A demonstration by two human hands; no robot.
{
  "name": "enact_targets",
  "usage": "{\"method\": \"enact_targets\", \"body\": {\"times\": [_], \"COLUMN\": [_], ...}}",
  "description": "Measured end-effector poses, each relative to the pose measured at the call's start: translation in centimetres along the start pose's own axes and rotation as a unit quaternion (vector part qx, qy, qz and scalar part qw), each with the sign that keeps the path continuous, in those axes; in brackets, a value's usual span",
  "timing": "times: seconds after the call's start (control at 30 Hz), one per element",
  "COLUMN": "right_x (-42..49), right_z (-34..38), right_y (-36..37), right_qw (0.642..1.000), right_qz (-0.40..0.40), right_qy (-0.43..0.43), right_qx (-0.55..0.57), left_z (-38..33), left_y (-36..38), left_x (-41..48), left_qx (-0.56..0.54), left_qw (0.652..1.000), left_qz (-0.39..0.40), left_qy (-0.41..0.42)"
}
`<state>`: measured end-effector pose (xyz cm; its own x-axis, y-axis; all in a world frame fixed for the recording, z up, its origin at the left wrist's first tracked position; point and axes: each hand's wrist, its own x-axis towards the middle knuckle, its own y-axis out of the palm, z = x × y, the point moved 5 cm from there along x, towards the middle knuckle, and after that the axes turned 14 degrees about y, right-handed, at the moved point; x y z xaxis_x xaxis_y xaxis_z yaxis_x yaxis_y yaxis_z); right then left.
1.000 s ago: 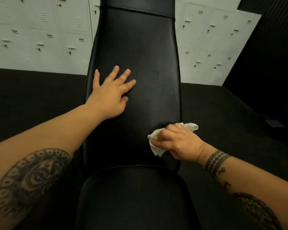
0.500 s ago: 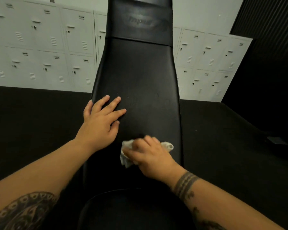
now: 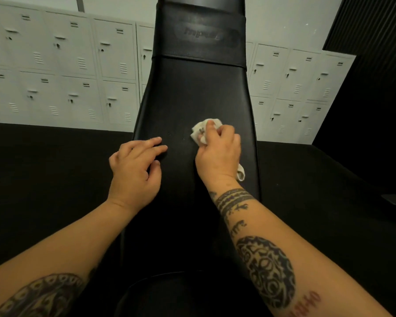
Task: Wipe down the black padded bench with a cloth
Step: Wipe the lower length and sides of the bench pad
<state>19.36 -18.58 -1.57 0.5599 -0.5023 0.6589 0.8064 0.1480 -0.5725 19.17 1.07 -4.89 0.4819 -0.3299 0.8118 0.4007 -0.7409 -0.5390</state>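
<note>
The black padded bench [image 3: 192, 92] runs up the middle of the view, its long back pad stretching away from me and a rounded seat pad at the bottom edge. My right hand [image 3: 217, 154] grips a crumpled white cloth [image 3: 202, 131] and presses it on the pad's right half; a tail of cloth shows under the wrist. My left hand [image 3: 135, 170] rests on the pad's left edge, fingers lightly bent, fingertips touching the surface, holding nothing.
A wall of pale grey lockers [image 3: 62, 72] stands behind the bench on both sides. Dark floor [image 3: 44, 179] surrounds the bench. A black slatted wall [image 3: 375, 65] closes the right side.
My right hand has carried the cloth up the pad and to the right. My left hand has slid lower and its fingers have bent. The view has tilted upward.
</note>
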Motion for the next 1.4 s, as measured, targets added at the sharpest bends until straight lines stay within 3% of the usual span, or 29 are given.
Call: {"method": "enact_targets", "body": {"times": [0.1, 0.2, 0.27, 0.33, 0.47, 0.53, 0.6, 0.67, 0.77, 0.9, 0.93, 1.0, 1.1, 1.17, 1.23, 1.3, 1.4], "right_x": [-2.1, -7.1, -9.3, -8.2, -0.9, 0.9, 0.2, -2.9, -8.5, -12.4, -12.0, -10.0, -6.9, -7.5, -10.0, -12.9, -14.0], "right_z": [3.0, 2.8, -0.1, -2.5, -0.4, 2.8, 5.8, 7.4, 6.0, -0.6, -2.5, -5.4, -5.8, -4.6, -4.4, -6.2, -9.8], "right_y": [0.8, 1.0, 0.4, -0.3, -0.1, 0.7, 1.5, 1.9, 1.8, 0.2, -0.4, -1.6, -1.8, -1.4, -1.3, -1.9, -3.3], "right_qw": [0.991, 0.949, 0.926, 0.939, 0.996, 0.998, 0.996, 0.974, 0.911, 0.835, 0.835, 0.867, 0.945, 0.962, 0.933, 0.867, 0.806], "right_qz": [0.023, 0.096, 0.127, 0.108, 0.027, 0.028, 0.038, 0.069, 0.165, 0.269, 0.265, 0.224, 0.158, 0.140, 0.182, 0.267, 0.346], "right_qy": [-0.130, -0.301, -0.355, -0.325, -0.058, -0.004, -0.079, -0.217, -0.378, -0.478, -0.482, -0.445, -0.286, -0.229, -0.307, -0.421, -0.472], "right_qx": [0.005, 0.006, 0.026, 0.045, 0.063, 0.053, 0.032, 0.008, -0.003, -0.037, -0.031, -0.007, 0.023, 0.039, 0.036, -0.006, -0.086], "left_z": [0.6, 1.0, 1.1, 1.3, 2.1, 2.5, 2.9, 2.9, 2.5, 2.1, 2.1, 2.1, 1.9, 1.7, 1.1, 0.2, -1.4], "left_y": [-0.2, -0.2, -0.5, -1.1, -2.6, -3.1, -3.2, -3.2, -2.9, -2.4, -2.5, -2.7, -2.9, -2.5, -1.8, -1.3, -0.5], "left_x": [0.1, 0.3, 0.4, 0.6, 0.5, 0.1, -0.2, -0.4, -0.6, -1.2, -1.2, -1.4, -1.9, -2.1, -2.1, -2.1, -1.8], "left_qx": [-0.020, -0.020, -0.018, -0.022, -0.025, -0.030, -0.037, -0.036, -0.037, -0.035, -0.032, -0.025, -0.015, -0.011, -0.012, -0.010, 0.002], "left_qw": [0.997, 0.996, 0.995, 0.995, 0.995, 0.995, 0.994, 0.992, 0.990, 0.992, 0.992, 0.992, 0.992, 0.992, 0.993, 0.995, 0.998], "left_qz": [-0.065, -0.079, -0.077, -0.078, -0.079, -0.084, -0.090, -0.101, -0.112, -0.094, -0.093, -0.097, -0.103, -0.097, -0.087, -0.078, -0.061], "left_qy": [-0.036, -0.048, -0.054, -0.060, -0.053, -0.046, -0.055, -0.066, -0.080, -0.079, -0.076, -0.073, -0.072, -0.079, -0.080, -0.055, 0.003]}}
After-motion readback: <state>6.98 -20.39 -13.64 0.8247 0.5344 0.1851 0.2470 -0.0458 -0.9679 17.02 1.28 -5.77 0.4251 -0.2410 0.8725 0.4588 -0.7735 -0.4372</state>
